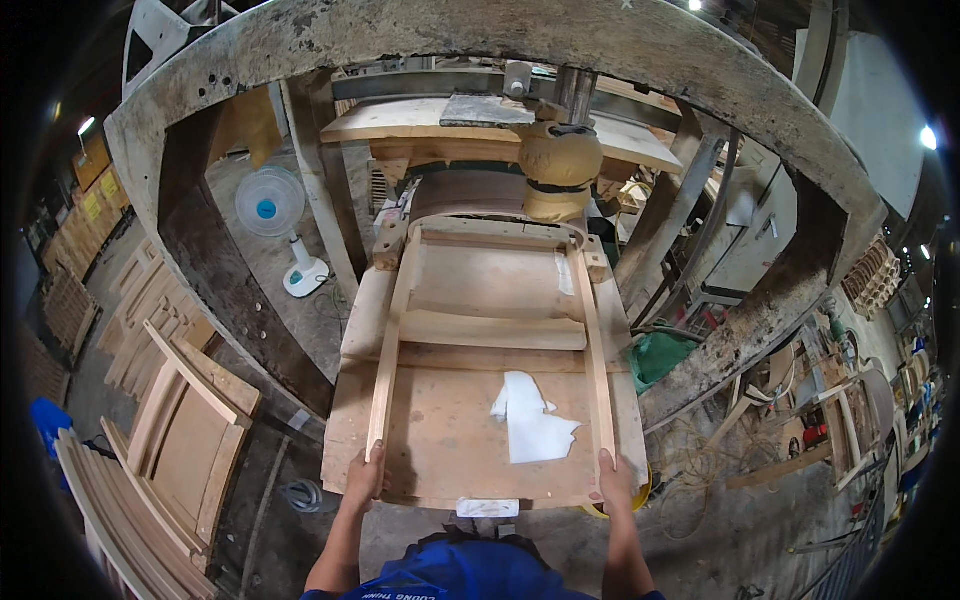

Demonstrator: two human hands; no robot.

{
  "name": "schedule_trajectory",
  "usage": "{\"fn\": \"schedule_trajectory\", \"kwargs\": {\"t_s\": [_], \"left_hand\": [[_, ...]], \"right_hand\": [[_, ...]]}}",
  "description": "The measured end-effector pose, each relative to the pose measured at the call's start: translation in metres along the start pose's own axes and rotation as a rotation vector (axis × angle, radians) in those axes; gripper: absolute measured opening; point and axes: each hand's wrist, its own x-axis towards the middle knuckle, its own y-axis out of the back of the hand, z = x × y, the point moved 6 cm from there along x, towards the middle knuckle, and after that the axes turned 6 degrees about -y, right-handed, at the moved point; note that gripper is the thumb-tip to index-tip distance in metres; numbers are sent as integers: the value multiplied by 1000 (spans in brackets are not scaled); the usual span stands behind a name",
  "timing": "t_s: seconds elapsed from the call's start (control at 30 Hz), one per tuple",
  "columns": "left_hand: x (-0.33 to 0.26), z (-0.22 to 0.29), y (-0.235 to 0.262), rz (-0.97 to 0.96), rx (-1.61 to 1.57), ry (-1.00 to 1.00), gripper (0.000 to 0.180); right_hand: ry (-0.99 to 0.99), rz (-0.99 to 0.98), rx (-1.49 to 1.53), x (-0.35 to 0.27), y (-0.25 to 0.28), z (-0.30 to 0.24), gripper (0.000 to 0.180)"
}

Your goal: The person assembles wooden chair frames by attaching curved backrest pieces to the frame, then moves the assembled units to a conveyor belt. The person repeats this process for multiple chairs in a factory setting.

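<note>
A pale wooden frame with two long side rails and a curved crosspiece lies on a wooden work board. My left hand is closed around the near end of its left rail. At the near end of the right rail, my right hand grips in the same way. The frame's far end rests between two wooden blocks on the board, below a yellowish wrapped cylinder. Between the rails lies a torn white sheet. The undersides of both hands are hidden.
A heavy, worn machine frame arches over the board, with slanting legs on both sides. At the left stand a white fan and stacked wooden frames. Wooden parts and loose cords lie on the right.
</note>
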Motion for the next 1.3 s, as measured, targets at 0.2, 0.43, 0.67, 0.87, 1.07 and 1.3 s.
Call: {"fn": "schedule_trajectory", "kwargs": {"t_s": [0.2,0.43,0.67,0.87,1.07,1.3], "left_hand": [[-1,0,1,-9,8,11,62],[1,-3,1,-14,24,28,61],[3,-4,-1,-18,25,37,62],[1,-2,1,-22,24,42,63],[0,0,0,-25,25,33,62],[0,1,1,-22,10,17,62]], "right_hand": [[17,67,1,3,1,5,51],[39,55,-7,0,1,2,49],[28,73,-8,4,3,5,49],[29,56,-16,2,1,4,50],[28,59,-8,1,2,3,51],[33,81,-7,-3,2,0,51]]}}
